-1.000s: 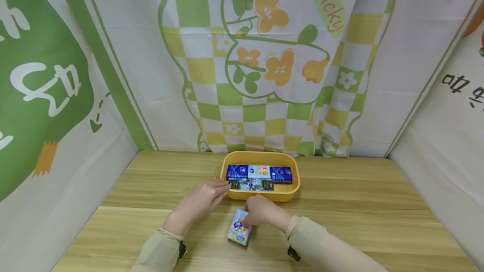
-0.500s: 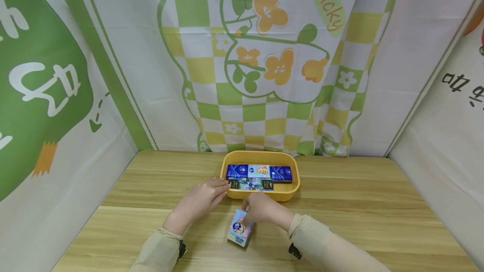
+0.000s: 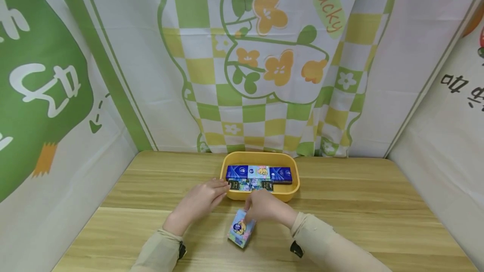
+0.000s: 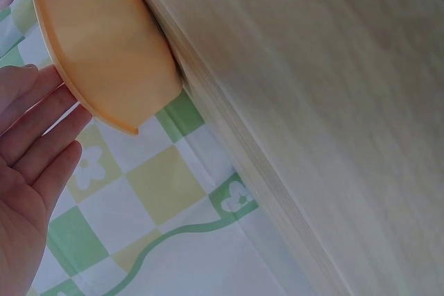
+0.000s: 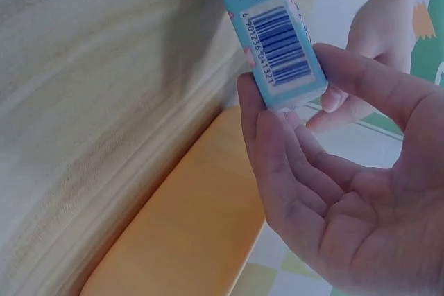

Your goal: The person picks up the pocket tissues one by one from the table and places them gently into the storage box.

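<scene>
A light blue tissue pack (image 3: pixel 239 230) with a cartoon print is pinched at its far end by my right hand (image 3: pixel 267 205), just in front of the yellow bin (image 3: pixel 291 196). In the right wrist view the thumb and fingers of the right hand (image 5: pixel 347 185) hold the end of the pack (image 5: pixel 274 39), barcode side showing. The left hand (image 3: pixel 201 199) touches the bin's left front corner. Seen from the left wrist, its fairly straight fingers lie against the rim of the bin (image 4: pixel 104 39).
Inside the bin, a back row has two dark blue packs (image 3: pixel 237 172) with a light blue pack (image 3: pixel 259 172) between them. Two floral-and-black packs (image 3: pixel 235 185) lie in front. The wooden table (image 3: pixel 363 205) meets a green-checked curtain (image 3: pixel 264 114) behind the bin.
The right hand has shifted slightly to the right, and the tissue pack it holds has turned a little, its far end swinging right. The left hand stays in place.
</scene>
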A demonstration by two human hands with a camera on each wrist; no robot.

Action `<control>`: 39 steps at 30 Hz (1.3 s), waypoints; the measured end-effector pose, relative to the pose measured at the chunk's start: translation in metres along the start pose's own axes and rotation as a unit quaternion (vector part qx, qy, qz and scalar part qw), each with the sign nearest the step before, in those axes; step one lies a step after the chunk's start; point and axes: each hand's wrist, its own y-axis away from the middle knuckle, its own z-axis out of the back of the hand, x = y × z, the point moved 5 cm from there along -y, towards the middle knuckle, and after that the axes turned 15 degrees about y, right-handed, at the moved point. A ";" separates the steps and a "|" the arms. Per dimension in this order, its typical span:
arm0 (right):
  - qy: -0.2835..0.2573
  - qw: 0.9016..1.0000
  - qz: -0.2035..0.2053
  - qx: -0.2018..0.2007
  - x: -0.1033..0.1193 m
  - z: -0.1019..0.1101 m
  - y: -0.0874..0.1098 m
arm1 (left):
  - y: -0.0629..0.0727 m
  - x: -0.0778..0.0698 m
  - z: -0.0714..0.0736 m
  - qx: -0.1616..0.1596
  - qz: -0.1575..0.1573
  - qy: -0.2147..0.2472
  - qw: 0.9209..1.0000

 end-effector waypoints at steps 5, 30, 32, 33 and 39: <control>-0.006 1.000 -0.003 -0.009 -0.005 0.003 -0.001 | 0.000 0.000 0.000 -0.004 -0.002 0.000 1.000; -0.067 0.997 -0.021 -0.034 -0.030 0.041 0.007 | 0.000 0.000 -0.001 -0.010 -0.011 0.003 1.000; -0.071 0.996 -0.027 -0.038 -0.033 0.045 0.008 | 0.000 0.000 -0.001 -0.010 -0.011 0.003 1.000; -0.073 0.996 -0.032 -0.039 -0.035 0.047 0.008 | 0.000 0.000 -0.001 -0.010 -0.010 0.004 1.000; -0.072 0.994 -0.060 -0.050 -0.044 0.058 0.008 | 0.000 0.000 -0.001 -0.004 -0.004 0.007 1.000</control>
